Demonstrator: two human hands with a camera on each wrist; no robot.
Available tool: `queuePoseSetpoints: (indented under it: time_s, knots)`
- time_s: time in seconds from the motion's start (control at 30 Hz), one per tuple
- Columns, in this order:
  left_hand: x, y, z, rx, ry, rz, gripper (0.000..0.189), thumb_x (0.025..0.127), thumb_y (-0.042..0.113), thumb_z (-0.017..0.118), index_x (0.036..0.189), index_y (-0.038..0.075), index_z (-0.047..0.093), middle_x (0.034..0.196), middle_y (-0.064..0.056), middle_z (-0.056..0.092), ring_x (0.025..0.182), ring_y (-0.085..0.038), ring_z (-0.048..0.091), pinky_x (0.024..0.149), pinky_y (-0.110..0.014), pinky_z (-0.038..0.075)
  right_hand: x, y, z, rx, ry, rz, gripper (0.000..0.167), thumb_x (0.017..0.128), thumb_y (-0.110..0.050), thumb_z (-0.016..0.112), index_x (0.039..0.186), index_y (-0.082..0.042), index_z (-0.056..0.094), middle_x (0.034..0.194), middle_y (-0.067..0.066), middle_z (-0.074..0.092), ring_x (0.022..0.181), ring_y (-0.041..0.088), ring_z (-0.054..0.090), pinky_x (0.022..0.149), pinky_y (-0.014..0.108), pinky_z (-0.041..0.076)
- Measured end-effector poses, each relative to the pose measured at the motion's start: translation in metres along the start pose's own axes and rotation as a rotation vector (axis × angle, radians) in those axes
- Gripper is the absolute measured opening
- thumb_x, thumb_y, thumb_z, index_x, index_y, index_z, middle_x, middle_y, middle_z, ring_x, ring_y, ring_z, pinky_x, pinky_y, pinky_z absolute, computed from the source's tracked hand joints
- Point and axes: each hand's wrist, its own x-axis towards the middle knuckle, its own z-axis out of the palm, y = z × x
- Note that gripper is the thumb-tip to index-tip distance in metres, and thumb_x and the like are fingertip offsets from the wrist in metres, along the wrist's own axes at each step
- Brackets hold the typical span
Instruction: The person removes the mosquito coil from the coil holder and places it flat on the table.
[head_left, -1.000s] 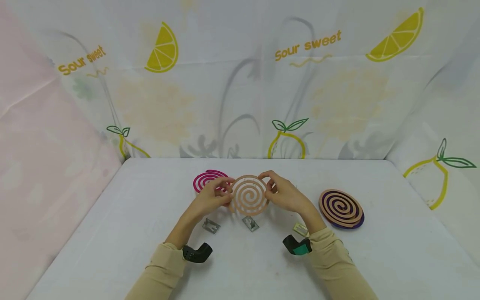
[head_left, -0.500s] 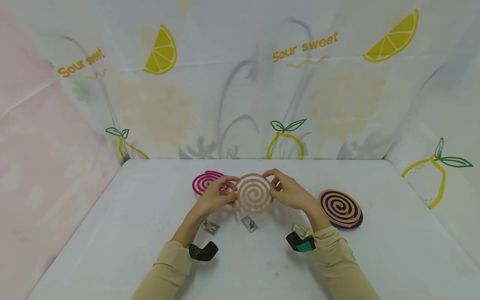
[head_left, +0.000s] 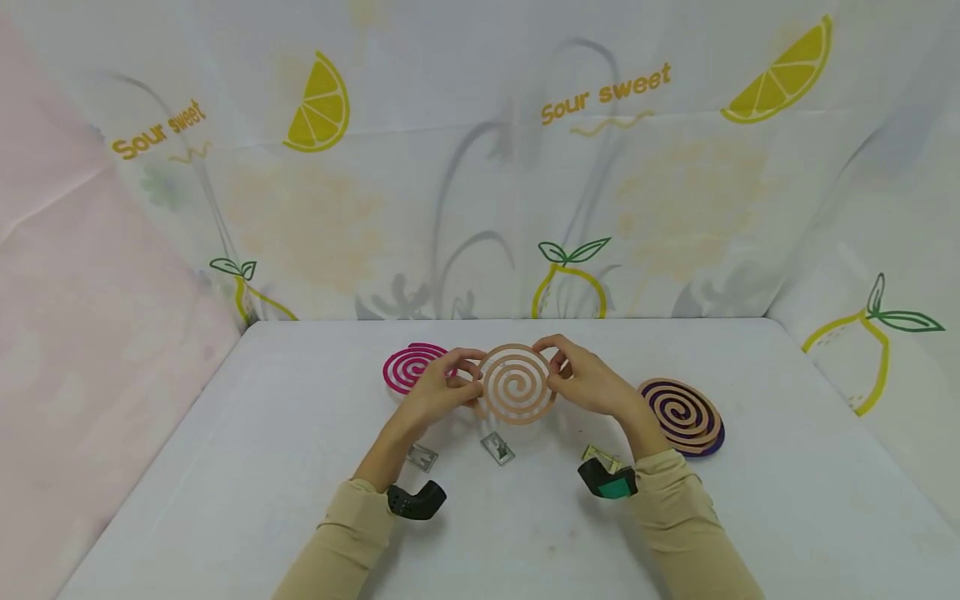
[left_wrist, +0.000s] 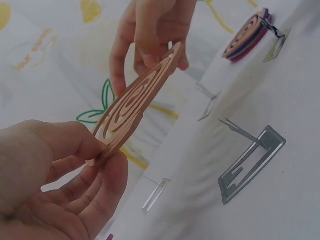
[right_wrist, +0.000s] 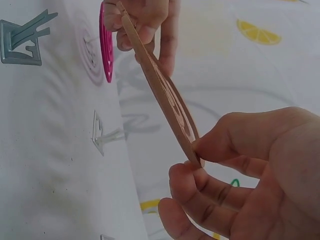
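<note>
A tan mosquito coil (head_left: 516, 385) is held up above the table between both hands, its spiral face tilted toward the head camera. My left hand (head_left: 444, 390) pinches its left rim between thumb and fingers. On the opposite rim, my right hand (head_left: 588, 379) pinches it the same way. Below lies a silver metal coil stand (head_left: 497, 448) with its prong bent up, plainer in the left wrist view as a grey coil stand (left_wrist: 252, 162). Behind my left hand is a pink mosquito coil (head_left: 411, 367), partly covered by the fingers; in the right wrist view its shadow falls apart from it.
On the right is a stack of tan and purple coils (head_left: 682, 417), partly behind the right forearm. Another silver stand (head_left: 422, 457) lies by the left wrist, and a yellowish stand (head_left: 602, 457) sits near the right wrist camera (head_left: 607, 481). Lemon-printed cloth (head_left: 480, 167) rises behind the table.
Both hands have shifted a little to the right and slightly upward in the head view, carrying the tan coil with them. Their grip on it looks the same.
</note>
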Motion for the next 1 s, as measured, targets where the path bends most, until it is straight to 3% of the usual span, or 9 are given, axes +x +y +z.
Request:
queuePoseSetpoints:
  time_s: [0.4, 0.67, 1.0]
  knots:
    - [0.005, 0.003, 0.011, -0.017, 0.006, 0.013, 0.045, 0.086, 0.001, 0.063, 0.129, 0.006, 0.052, 0.107, -0.015, 0.054, 0.077, -0.012, 0.064, 0.071, -0.032, 0.057, -0.003, 0.007, -0.008, -0.004, 0.009, 0.009, 0.038, 0.088, -0.002, 0.052, 0.126, -0.010, 0.048, 0.090, 0.011, 0.055, 0.068, 0.016, 0.053, 0.062, 0.029, 0.043]
    - [0.007, 0.005, 0.015, -0.054, 0.025, 0.000, 0.042, 0.087, 0.002, 0.063, 0.127, 0.010, 0.055, 0.107, -0.012, 0.054, 0.078, -0.010, 0.064, 0.072, -0.031, 0.057, -0.004, 0.009, -0.012, -0.017, 0.012, 0.016, 0.039, 0.089, -0.002, 0.052, 0.127, -0.010, 0.048, 0.092, 0.012, 0.056, 0.071, 0.016, 0.054, 0.062, 0.029, 0.043]
    - [0.010, 0.007, 0.023, -0.104, 0.014, 0.005, 0.045, 0.086, 0.003, 0.064, 0.130, 0.008, 0.053, 0.112, -0.017, 0.054, 0.076, -0.008, 0.064, 0.073, -0.031, 0.057, -0.007, 0.012, -0.020, -0.030, -0.001, 0.019, 0.039, 0.091, -0.004, 0.052, 0.129, -0.010, 0.047, 0.094, 0.013, 0.057, 0.075, 0.017, 0.055, 0.063, 0.029, 0.044]
